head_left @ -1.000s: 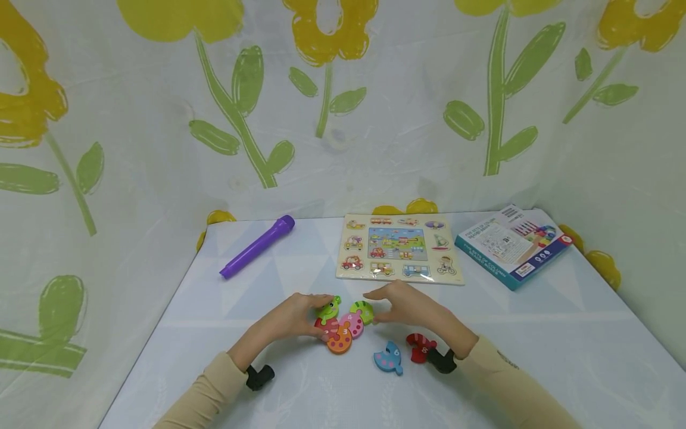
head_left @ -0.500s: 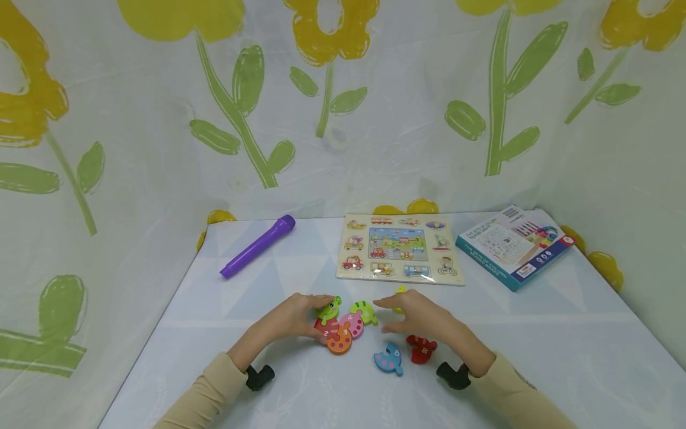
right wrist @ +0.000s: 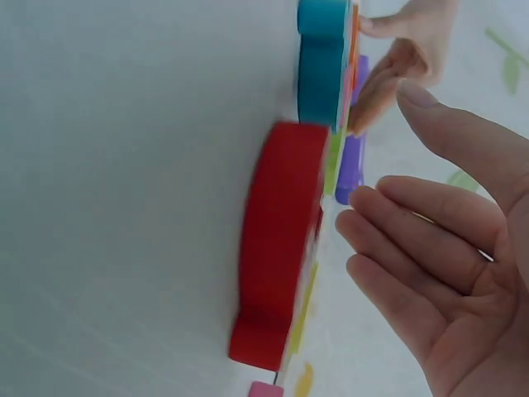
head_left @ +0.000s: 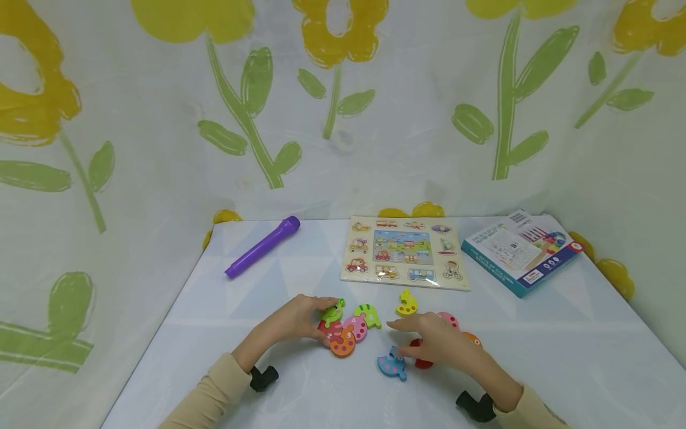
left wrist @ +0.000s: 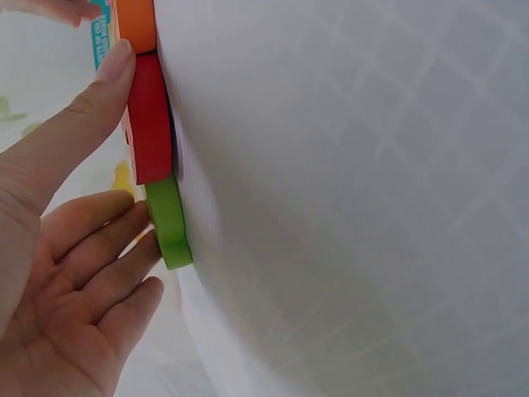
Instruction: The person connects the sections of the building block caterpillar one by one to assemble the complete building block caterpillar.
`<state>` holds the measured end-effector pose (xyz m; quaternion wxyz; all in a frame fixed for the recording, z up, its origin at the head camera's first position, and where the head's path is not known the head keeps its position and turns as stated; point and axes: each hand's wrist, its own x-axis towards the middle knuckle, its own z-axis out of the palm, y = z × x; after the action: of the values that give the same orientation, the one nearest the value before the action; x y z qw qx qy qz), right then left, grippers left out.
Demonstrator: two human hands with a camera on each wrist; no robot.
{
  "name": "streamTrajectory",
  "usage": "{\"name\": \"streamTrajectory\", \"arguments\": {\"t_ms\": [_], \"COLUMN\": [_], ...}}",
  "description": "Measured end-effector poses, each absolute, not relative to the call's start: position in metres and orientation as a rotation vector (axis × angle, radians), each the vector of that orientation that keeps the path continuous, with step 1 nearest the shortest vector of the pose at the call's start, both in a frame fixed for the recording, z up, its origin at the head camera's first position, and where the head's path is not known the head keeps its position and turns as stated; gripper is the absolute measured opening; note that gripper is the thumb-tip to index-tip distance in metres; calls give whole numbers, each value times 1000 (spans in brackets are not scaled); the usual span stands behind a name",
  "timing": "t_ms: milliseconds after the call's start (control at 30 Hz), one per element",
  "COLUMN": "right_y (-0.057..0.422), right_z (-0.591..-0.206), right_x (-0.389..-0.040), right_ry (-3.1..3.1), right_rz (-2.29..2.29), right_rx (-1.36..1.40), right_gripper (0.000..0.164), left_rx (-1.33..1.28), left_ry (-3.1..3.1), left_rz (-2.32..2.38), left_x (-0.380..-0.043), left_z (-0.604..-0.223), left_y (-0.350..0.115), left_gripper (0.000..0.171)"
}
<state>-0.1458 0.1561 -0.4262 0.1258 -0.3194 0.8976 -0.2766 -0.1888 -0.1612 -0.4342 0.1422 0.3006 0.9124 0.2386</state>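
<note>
Wooden caterpillar puzzle pieces lie joined in a curve in the head view: a green head [head_left: 334,311], a red piece [head_left: 328,329], an orange piece [head_left: 343,345], a pink piece [head_left: 356,328] and a striped green piece [head_left: 367,315]. My left hand [head_left: 296,317] holds the head end, thumb at the red piece, fingers by the green head. My right hand [head_left: 442,341] hovers over loose pieces with nothing gripped. Its thumb is near the blue piece [head_left: 390,367]; contact is unclear. A dark red piece [right wrist: 277,248] is partly hidden beneath it in the head view.
Beyond the right hand lie a yellow piece [head_left: 407,302], another pink piece [head_left: 450,319] and another orange piece [head_left: 473,338], the latter two partly covered. Along the back are a purple microphone [head_left: 262,247], a picture puzzle board [head_left: 404,281] and a boxed set [head_left: 522,250].
My right hand has moved from beside the striped green piece, rightward and nearer to me, over the dark red and blue pieces. The yellow piece is uncovered. My left hand keeps its place.
</note>
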Motion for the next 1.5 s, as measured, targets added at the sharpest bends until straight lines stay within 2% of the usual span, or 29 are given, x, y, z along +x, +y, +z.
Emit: {"name": "streamTrajectory", "arguments": {"t_ms": [267,767,1500], "right_y": [155,152,158], "right_z": [-433,-430,-433], "right_x": [-137,-130,-136], "right_ry": [2562,2510,2487], "right_rz": [-787,-699,-759], "right_rx": [-961,-961,-1026], "right_gripper": [46,61,58], "left_rx": [858,864,876], "left_ry": [2642,2648,2650], "left_rz": [684,677,687], "left_x": [-189,-188,-189], "left_z": [-434,-436,-439], "left_y": [-161,-163,-162], "left_gripper": [80,82,83]}}
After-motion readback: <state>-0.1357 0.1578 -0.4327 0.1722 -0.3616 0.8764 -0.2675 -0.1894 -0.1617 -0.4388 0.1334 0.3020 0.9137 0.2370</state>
